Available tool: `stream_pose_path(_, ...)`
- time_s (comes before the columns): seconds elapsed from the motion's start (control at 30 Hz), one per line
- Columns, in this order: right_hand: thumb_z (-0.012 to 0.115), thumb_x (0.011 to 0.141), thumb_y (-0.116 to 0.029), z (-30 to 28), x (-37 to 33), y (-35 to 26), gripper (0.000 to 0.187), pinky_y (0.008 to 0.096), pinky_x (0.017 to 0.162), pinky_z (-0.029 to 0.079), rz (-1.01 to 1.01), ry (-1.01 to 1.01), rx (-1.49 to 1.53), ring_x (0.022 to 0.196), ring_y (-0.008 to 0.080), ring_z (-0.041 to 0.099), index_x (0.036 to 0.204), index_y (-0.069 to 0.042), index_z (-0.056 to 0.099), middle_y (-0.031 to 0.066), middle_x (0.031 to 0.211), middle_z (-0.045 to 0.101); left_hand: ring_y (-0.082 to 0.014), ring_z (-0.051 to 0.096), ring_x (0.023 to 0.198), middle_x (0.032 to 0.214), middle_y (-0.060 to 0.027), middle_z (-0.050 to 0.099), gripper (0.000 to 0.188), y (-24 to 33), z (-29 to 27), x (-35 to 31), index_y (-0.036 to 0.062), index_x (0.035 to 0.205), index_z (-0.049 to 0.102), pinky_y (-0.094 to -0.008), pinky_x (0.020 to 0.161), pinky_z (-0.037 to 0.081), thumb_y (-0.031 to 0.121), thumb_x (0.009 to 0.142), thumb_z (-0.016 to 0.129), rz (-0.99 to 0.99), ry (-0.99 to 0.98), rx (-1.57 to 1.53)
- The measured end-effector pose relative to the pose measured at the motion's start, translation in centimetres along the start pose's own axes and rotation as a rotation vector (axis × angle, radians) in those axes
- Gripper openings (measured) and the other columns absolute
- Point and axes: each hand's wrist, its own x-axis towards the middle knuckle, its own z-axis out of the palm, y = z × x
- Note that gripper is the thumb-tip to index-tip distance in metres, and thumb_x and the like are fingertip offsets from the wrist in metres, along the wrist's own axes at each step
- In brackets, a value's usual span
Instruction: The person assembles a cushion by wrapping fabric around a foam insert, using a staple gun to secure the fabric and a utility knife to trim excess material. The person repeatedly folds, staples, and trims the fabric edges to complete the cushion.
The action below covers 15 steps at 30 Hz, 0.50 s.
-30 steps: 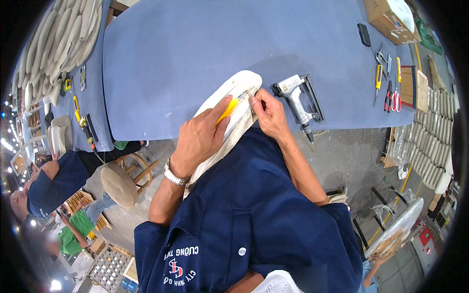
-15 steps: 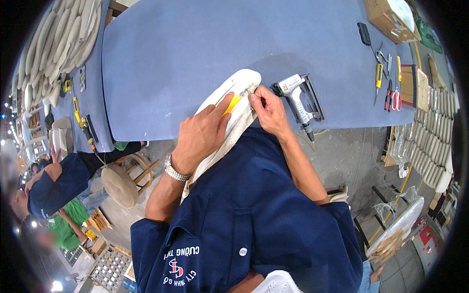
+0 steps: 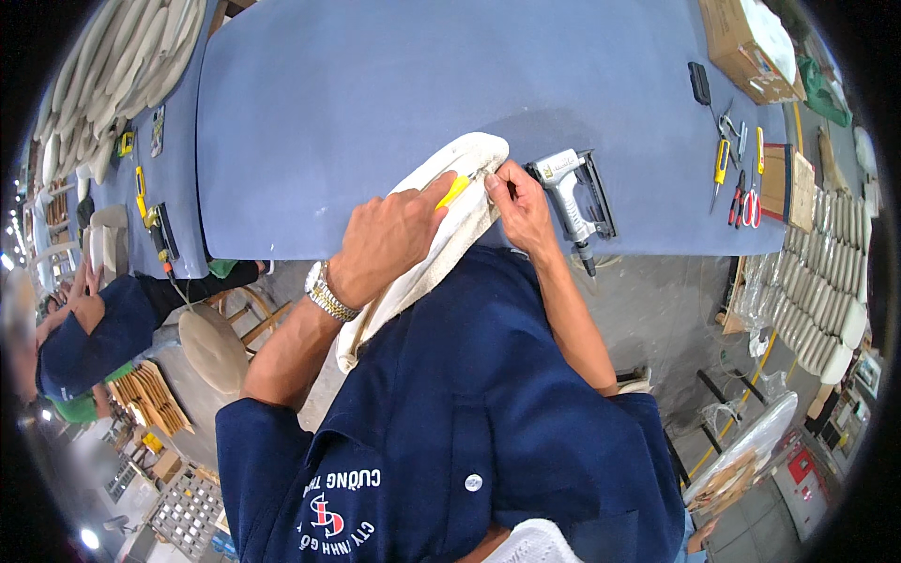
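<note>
By the left hand (image 3: 389,235), a yellow-handled tool (image 3: 454,191) is gripped over a white padded piece (image 3: 436,255), which is held slantwise beneath and between both hands. Its edge is pinched by the right hand (image 3: 524,214). Just right of that hand, a staple gun (image 3: 565,186) is supported by the blue desk (image 3: 375,94).

Wide room is left over the blue table (image 3: 413,75) beyond the white padded piece (image 3: 469,152) and to its left. The right hand (image 3: 523,211) is closely bordered by a nail gun (image 3: 567,195); past it, a broad lane is left before the screwdriver (image 3: 721,161) and scissors (image 3: 752,195) are met. The far right corner is blocked by a cardboard box (image 3: 746,52). From above, the padded piece is obstructed by the left hand (image 3: 387,236) and its yellow-handled tool (image 3: 454,190), and from the near side by the navy shirt (image 3: 422,375).
</note>
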Motion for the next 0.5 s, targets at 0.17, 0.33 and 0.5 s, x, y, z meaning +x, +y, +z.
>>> stream_pose_path(0.17, 0.059, 0.107, -0.021, 0.3, 0.0, 0.4, 0.029, 0.0283, 0.062, 0.035, -0.015, 0.002, 0.042, 0.071, 0.0077, 0.039, 0.083, -0.006, 0.052, -0.0037, 0.072, 0.045, -0.0385, 0.072, 0.073, 0.085, -0.0159, 0.074, 0.048, -0.4, 0.0, -0.5, 0.0159, 0.149, 0.054, -0.0502, 0.063, 0.056, 0.027, 0.102, 0.060, 0.015, 0.011, -0.016)
stream_pose_path(0.33, 0.060, 0.105, -0.018, -0.1, -0.2, 0.7, 0.024, 0.0307, 0.068, 0.043, 0.049, -0.039, 0.045, 0.074, 0.0113, 0.047, 0.086, -0.004, 0.054, 0.0017, 0.074, 0.052, -0.0387, 0.071, 0.072, 0.082, -0.0159, 0.073, 0.048, 0.1, -0.1, -1.0, 0.0159, 0.149, 0.054, -0.0506, 0.064, 0.056, 0.029, 0.103, 0.059, -0.028, -0.018, -0.018)
stream_pose_path(0.5, 0.059, 0.105, -0.018, -0.6, -0.3, 1.0, 0.024, 0.0305, 0.068, 0.043, 0.058, -0.061, 0.055, 0.074, 0.0108, 0.047, 0.087, -0.004, 0.054, -0.0002, 0.075, 0.052, -0.0400, 0.070, 0.071, 0.080, -0.0181, 0.071, 0.048, -0.1, 0.3, -1.4, 0.0170, 0.149, 0.054, -0.0514, 0.062, 0.055, 0.032, 0.103, 0.057, -0.018, 0.009, -0.079)
